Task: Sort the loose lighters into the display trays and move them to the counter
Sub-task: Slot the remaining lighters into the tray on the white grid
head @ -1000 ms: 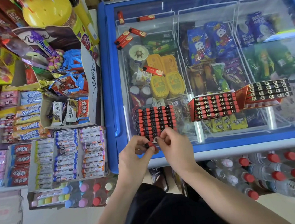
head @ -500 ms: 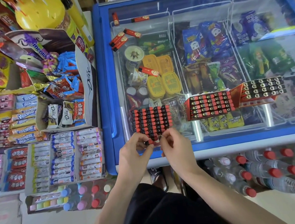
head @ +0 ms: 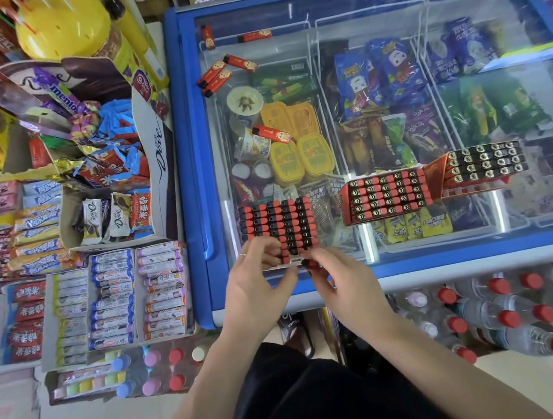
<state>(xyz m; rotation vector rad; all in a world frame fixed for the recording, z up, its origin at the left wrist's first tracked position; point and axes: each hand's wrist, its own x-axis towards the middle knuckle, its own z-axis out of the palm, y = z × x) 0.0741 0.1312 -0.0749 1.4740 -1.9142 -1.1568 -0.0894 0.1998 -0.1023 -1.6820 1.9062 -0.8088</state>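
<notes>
A: Six loose lighters [head: 212,76] lie on the freezer lid [head: 379,128], as far as I can count: five at the far left corner and one nearer the middle. Three trays look almost full, and none is on a counter yet.

B: Where are the hands?

A: Both are at the near edge of the left tray [head: 277,228]. The right hand [head: 344,286] pinches a lighter [head: 310,263] just beside the last row. The left hand [head: 255,289] has curled fingers on the tray's front; I judge that it steadies the tray.

B: So much is left?

A: Yes, I think so.
</notes>
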